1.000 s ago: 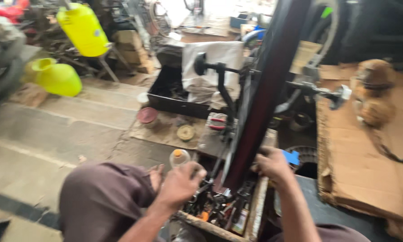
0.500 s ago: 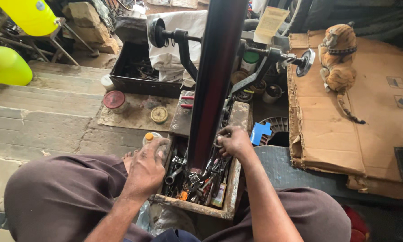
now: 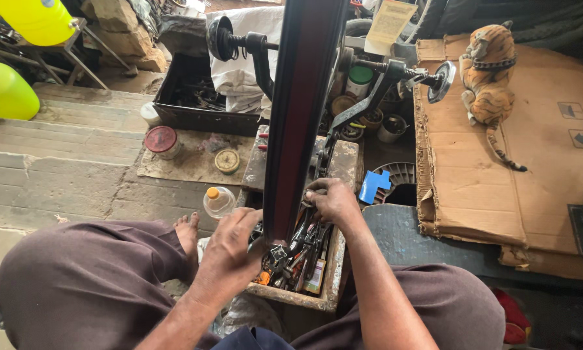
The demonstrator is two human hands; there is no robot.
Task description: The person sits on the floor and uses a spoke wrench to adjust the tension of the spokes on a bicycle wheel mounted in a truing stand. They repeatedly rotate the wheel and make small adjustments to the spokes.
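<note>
A dark red wheel rim (image 3: pixel 301 110) stands upright in a metal truing stand (image 3: pixel 369 97), rising between my arms. Below it lies a wooden tray of hand tools (image 3: pixel 330 272). My left hand (image 3: pixel 230 249) hovers at the left side of the rim's lower end, fingers spread, touching or nearly touching it. My right hand (image 3: pixel 330 201) is curled over the tools at the rim's right side, fingers closed around something I cannot make out. My knees in brown trousers frame the tray.
A small clear bottle with an orange cap (image 3: pixel 218 201) stands by my bare foot. A red-lidded tin (image 3: pixel 162 141) and round tin (image 3: pixel 227 161) lie on a mat. A dark tool box (image 3: pixel 194 107) sits behind. Flattened cardboard (image 3: pixel 518 149) with a toy tiger (image 3: pixel 489 78) lies right.
The view has tilted down and closer. My left hand has shifted up against the rim's lower end; my right hand stays curled over the tools.
</note>
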